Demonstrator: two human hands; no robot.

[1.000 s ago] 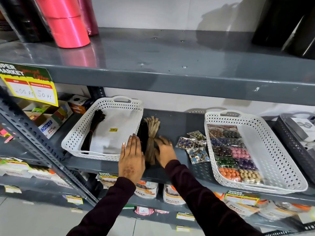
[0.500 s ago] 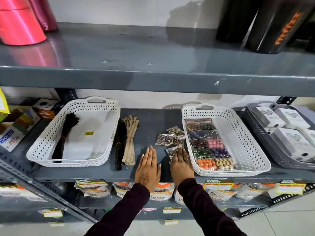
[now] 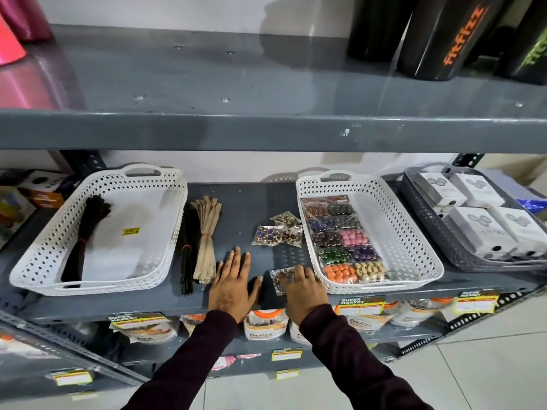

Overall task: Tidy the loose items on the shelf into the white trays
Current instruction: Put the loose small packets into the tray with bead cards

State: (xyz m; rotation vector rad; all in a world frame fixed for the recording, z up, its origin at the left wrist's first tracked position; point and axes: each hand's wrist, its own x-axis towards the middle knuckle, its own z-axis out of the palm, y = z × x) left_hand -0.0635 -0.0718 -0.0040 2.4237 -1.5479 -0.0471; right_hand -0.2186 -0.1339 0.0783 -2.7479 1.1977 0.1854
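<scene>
A: Which item is being dealt with?

B: A small clear packet of gems (image 3: 281,281), lying on the shelf (image 3: 248,208) just left of the right white tray (image 3: 414,232), at that tray's near corner. It is being covered and pinched by the fingertips of the right hand (image 3: 302,288), which are curled onto it; whether it has been lifted off the shelf cannot be told.

A: And the left hand (image 3: 232,282)?

B: It is laid flat and open on the shelf, further left of that tray, with nothing held.

A: What else is loose?

B: A cluster of similar gem packets (image 3: 278,232) is seen just left of the right white tray, further back. Well to the left of that tray, beside the left white tray (image 3: 29,261), two bundles of ties (image 3: 198,241), one black and one tan, are left on the shelf.

A: So which step is judged to be in hand?

B: The gathering of the gem packets. Next, the pinched packet would need to be raised over the tray's rim and set beside the bead cards (image 3: 340,238) already stored there, where free floor remains on the right side.
</scene>
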